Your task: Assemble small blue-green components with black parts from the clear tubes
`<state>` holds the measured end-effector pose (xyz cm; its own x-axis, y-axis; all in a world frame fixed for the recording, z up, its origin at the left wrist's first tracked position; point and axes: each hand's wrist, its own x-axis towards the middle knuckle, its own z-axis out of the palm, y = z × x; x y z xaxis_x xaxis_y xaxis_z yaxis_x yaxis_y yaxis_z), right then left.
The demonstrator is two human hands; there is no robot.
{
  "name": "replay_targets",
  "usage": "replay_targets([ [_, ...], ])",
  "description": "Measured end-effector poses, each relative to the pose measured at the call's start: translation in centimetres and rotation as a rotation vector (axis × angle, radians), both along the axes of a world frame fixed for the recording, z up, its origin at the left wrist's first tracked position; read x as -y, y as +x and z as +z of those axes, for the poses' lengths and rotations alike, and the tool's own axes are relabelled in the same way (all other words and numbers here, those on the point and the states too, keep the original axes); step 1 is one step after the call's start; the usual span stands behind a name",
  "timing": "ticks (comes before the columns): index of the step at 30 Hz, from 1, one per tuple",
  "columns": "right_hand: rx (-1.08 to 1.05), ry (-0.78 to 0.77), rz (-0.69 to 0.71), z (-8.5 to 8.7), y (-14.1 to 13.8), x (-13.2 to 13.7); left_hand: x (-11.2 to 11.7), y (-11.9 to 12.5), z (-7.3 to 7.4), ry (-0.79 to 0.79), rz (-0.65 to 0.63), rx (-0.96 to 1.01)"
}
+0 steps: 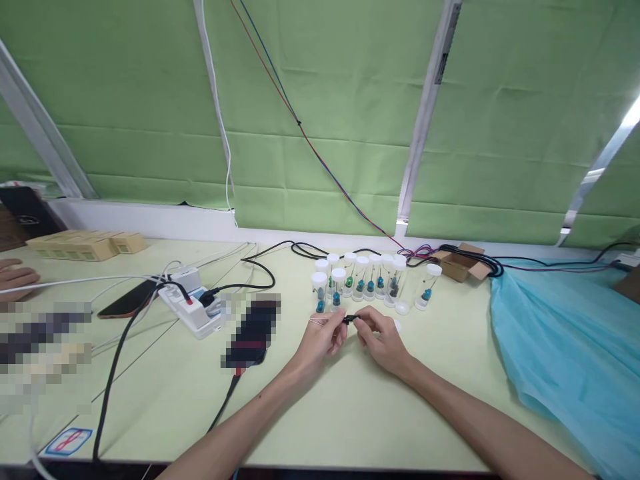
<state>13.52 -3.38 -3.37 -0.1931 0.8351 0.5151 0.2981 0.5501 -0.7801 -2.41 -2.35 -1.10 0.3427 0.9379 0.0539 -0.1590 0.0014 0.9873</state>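
My left hand [327, 337] and my right hand [379, 337] meet over the table, fingertips closed on a small black piece [349, 319]. It spans the gap between the two hands; its exact kind is too small to make out. A thin white strand [316, 321] sticks out at the left of my left fingers. Just beyond the hands stand several clear tubes with white caps [360, 287], holding small teal, green or dark items. One such tube [427, 288] stands apart to the right. A loose white cap [401, 307] lies near my right hand.
A white power strip [200, 320] with cables and a dark phone [253, 333] lie left. Further left are pale yellow boxes [85, 245] and another person's hand [17, 279]. At right are a small open carton [460, 262] and blue sheeting [560, 327].
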Motion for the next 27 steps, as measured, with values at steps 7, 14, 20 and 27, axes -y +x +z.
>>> replay_targets([
  [7,0.007,-0.022,-0.008,0.11,0.09,0.04,-0.01,-0.09,-0.20,0.013,-0.022,-0.046],
  [14,-0.008,-0.020,0.002,0.52,0.13,0.17,-0.06,-0.17,-0.26,0.008,-0.036,-0.086],
  [20,-0.093,-0.139,0.079,0.86,0.05,0.33,-0.13,-0.26,-0.39,0.009,-0.026,-0.099],
  [27,-0.183,-0.209,0.127,0.63,-0.20,0.11,-0.15,-0.02,-0.23,-0.019,-0.015,-0.082],
])
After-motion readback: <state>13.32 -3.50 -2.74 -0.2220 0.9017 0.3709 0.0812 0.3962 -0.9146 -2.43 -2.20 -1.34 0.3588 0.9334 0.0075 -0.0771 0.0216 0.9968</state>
